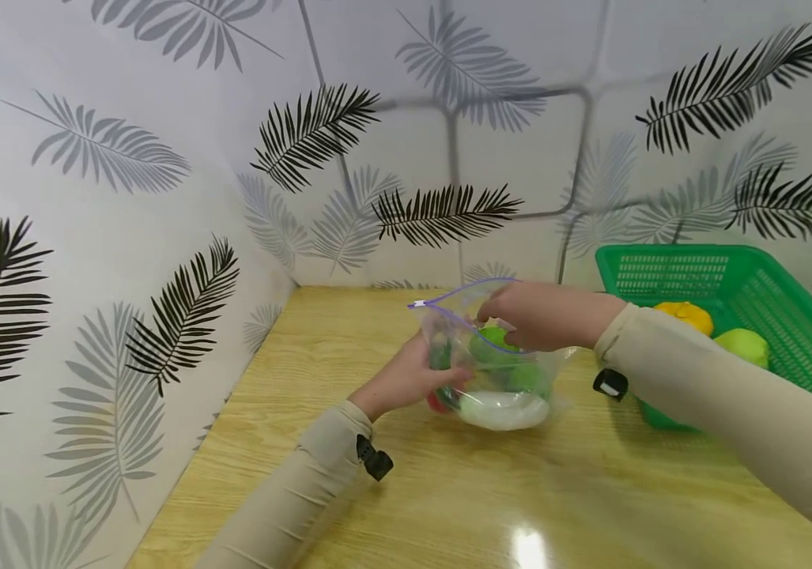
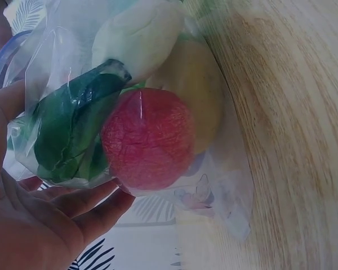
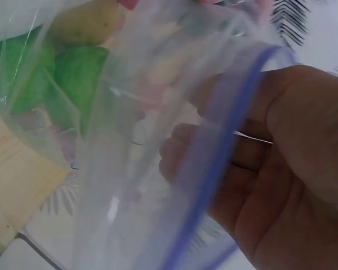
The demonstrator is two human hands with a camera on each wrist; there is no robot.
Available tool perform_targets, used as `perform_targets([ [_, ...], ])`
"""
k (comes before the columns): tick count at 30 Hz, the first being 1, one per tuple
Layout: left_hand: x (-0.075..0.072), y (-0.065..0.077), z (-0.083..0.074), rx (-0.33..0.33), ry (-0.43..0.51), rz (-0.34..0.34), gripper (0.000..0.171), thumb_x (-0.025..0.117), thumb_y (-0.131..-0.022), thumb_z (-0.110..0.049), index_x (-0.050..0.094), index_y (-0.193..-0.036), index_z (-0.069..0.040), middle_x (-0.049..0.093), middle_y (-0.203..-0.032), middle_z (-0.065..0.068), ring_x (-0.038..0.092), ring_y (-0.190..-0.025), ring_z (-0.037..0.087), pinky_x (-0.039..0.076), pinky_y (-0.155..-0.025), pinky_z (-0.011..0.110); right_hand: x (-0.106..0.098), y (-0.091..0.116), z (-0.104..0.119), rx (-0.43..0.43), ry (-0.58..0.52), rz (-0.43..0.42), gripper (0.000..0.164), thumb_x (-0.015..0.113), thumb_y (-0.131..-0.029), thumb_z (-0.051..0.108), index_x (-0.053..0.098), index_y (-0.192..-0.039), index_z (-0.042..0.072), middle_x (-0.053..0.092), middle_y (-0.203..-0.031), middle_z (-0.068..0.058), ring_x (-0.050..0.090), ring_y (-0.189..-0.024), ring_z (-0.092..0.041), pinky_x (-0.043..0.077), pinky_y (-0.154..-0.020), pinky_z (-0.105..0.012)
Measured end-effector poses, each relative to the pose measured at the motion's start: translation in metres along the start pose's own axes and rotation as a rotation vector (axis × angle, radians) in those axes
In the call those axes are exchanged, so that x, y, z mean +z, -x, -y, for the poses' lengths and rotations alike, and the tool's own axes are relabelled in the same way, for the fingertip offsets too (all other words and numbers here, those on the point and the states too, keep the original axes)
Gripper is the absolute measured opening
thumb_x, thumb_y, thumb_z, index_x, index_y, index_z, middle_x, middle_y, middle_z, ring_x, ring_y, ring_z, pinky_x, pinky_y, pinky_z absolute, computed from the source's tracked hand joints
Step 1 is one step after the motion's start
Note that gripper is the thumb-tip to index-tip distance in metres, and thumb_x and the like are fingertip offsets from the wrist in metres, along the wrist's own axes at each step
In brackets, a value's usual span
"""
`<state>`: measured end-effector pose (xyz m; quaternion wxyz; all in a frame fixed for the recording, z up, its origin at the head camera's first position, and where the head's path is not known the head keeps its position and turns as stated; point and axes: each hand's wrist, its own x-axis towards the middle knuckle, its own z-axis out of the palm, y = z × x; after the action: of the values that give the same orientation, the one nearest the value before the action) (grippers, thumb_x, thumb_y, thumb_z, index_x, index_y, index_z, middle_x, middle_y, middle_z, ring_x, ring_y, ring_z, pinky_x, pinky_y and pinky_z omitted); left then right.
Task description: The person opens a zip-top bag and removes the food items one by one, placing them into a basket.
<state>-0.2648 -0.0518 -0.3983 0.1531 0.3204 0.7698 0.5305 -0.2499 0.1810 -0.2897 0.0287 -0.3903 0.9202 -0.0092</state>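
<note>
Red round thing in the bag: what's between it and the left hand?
The clear bag: the left wrist view shows its plastic between the red thing inside and the left hand outside.

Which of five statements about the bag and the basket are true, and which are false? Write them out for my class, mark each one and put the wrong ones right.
1. A round red item is inside the clear bag. True.
2. The bag is zipped shut. False: its mouth is open, with fingers of the right grip inside.
3. The green basket holds an orange-yellow item and a yellow-green item. True.
4. In the head view, the basket stands left of the bag. False: it stands to the right.
5. The left grip holds the bag. True.
</note>
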Motion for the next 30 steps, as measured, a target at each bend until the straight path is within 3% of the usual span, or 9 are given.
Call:
perform_targets([
  [6, 0.003, 0.0, 0.002, -0.003, -0.042, -0.024, 0.066, 0.076, -0.092, -0.026, 0.036, -0.144, -0.024, 0.069, -0.106, 0.007, 0.073, -0.087, 0.018, 0.058, -0.081, 0.032, 0.023, -0.022, -0.01, 0.074, 0.05, 0.19, 0.052, 0.064, -0.094, 0.006, 0.054, -0.145, 0.007, 0.06, -0.14, -0.015, 0.054, -0.131, -0.036, 0.045, -0.108, -0.05],
  [9, 0.004, 0.001, 0.002, -0.014, -0.06, -0.027, 0.067, 0.077, -0.092, -0.027, 0.034, -0.144, -0.025, 0.071, -0.103, 0.007, 0.074, -0.085, 0.016, 0.057, -0.083, 0.032, 0.031, -0.028, -0.013, 0.107, 0.051, 0.241, 0.056, 0.059, -0.097, 0.005, 0.045, -0.152, 0.009, 0.054, -0.147, -0.017, 0.048, -0.137, -0.038, 0.041, -0.112, -0.052],
  [12, 0.003, 0.001, 0.002, -0.012, -0.1, -0.036, 0.068, 0.076, -0.091, -0.029, 0.034, -0.144, -0.024, 0.067, -0.12, 0.008, 0.071, -0.099, 0.018, 0.054, -0.091, 0.034, 0.035, -0.032, -0.014, 0.102, 0.049, 0.239, 0.055, 0.057, -0.096, 0.002, 0.046, -0.15, 0.007, 0.058, -0.143, -0.017, 0.051, -0.134, -0.039, 0.042, -0.11, -0.053],
  [16, 0.001, 0.002, 0.001, -0.014, -0.161, -0.061, 0.072, 0.077, -0.09, -0.034, 0.033, -0.146, -0.021, 0.051, -0.142, 0.011, 0.058, -0.123, 0.026, 0.048, -0.101, 0.04, 0.041, -0.036, -0.014, 0.092, 0.093, 0.231, 0.05, 0.052, -0.097, 0.001, 0.049, -0.147, 0.005, 0.064, -0.133, -0.016, 0.058, -0.125, -0.039, 0.045, -0.108, -0.052],
  [18, 0.0, 0.002, 0.001, -0.022, -0.166, -0.062, 0.074, 0.077, -0.09, -0.036, 0.032, -0.146, -0.019, 0.049, -0.145, 0.015, 0.054, -0.128, 0.031, 0.046, -0.103, 0.044, 0.043, -0.038, -0.013, 0.092, 0.127, 0.235, 0.047, 0.051, -0.099, 0.001, 0.05, -0.146, 0.005, 0.064, -0.132, -0.017, 0.058, -0.124, -0.039, 0.045, -0.108, -0.052],
  [21, -0.001, 0.003, 0.001, -0.033, -0.16, -0.061, 0.074, 0.077, -0.089, -0.038, 0.031, -0.145, -0.02, 0.05, -0.143, 0.015, 0.055, -0.127, 0.03, 0.047, -0.101, 0.043, 0.046, -0.041, -0.012, 0.093, 0.192, 0.239, 0.046, 0.051, -0.101, 0.003, 0.048, -0.147, 0.004, 0.058, -0.136, -0.022, 0.056, -0.126, -0.042, 0.045, -0.106, -0.053],
  [24, -0.001, 0.002, 0.003, -0.017, -0.134, -0.055, 0.068, 0.077, -0.09, -0.037, 0.035, -0.142, -0.023, 0.056, -0.132, 0.013, 0.064, -0.114, 0.024, 0.051, -0.096, 0.039, 0.048, -0.043, -0.013, 0.103, 0.217, 0.245, 0.047, 0.051, -0.102, 0.004, 0.045, -0.149, 0.003, 0.055, -0.138, -0.025, 0.06, -0.121, -0.04, 0.049, -0.102, -0.051],
  [30, 0.0, 0.0, 0.007, 0.012, -0.047, -0.034, 0.062, 0.076, -0.092, -0.026, 0.038, -0.141, -0.025, 0.066, -0.112, 0.007, 0.073, -0.09, 0.016, 0.058, -0.081, 0.032, 0.052, -0.045, -0.018, 0.1, 0.157, 0.234, 0.046, 0.051, -0.104, 0.005, 0.044, -0.149, 0.004, 0.06, -0.135, -0.022, 0.062, -0.12, -0.036, 0.05, -0.101, -0.049],
])
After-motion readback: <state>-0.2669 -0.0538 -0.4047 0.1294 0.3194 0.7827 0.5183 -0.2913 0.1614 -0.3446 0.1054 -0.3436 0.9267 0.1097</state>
